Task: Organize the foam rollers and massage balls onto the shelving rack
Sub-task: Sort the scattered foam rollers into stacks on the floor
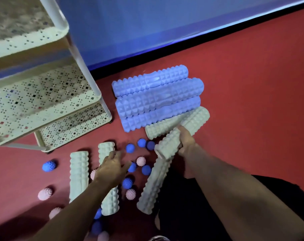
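Right grip (186, 141) clenched round pale green roller (168, 145), lifted off floor by blue rollers (156, 100) — left grip (111, 169) loose over another. Pickup step; next, carry left to rack (48, 108) — shelves look bare.

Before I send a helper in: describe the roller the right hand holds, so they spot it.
Start at the stack of blue rollers by the wall. Below it lie pale green rollers; the held roller is the one the right hand grips, tilted, its near end resting over another green roller.
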A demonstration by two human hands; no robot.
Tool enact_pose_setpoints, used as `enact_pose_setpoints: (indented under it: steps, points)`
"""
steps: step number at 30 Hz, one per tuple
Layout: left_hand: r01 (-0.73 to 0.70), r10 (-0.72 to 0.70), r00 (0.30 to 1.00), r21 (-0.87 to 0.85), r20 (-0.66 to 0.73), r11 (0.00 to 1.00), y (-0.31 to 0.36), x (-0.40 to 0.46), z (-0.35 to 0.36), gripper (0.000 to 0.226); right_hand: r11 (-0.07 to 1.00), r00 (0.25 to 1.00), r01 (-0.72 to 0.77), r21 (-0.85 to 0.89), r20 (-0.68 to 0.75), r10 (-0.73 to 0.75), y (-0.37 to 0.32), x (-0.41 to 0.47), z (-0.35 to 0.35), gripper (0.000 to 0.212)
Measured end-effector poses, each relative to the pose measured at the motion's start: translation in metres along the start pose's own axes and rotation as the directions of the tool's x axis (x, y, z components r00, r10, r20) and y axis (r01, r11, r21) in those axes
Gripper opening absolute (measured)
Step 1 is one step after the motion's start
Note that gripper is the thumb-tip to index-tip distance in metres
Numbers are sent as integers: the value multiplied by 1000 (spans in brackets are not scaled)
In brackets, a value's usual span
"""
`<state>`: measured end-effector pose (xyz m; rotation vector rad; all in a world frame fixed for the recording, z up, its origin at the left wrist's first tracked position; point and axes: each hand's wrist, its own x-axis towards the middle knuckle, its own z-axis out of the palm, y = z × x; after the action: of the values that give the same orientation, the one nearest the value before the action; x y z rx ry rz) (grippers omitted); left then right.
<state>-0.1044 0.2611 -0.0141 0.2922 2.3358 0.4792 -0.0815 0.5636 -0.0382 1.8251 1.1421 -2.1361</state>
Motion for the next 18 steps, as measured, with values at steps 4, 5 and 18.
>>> enact_pose_setpoints:
  steps: [4, 5, 18]
  points:
    - [-5, 5, 1000, -14, -2, 1000, -10, 12, 9, 65, 990, 997, -67, 125, 39, 62, -18, 10, 27, 67]
    - [-6, 6, 1000, -24, -2, 1000, -12, 15, 10, 64, 990, 996, -80, 116, 49, 75, -19, 14, 31, 69]
    - [55, -53, 998, -70, 27, 996, -28, 27, 25, 59, 995, 972, -24, -98, -235, 0, 8, 52, -4, 61]
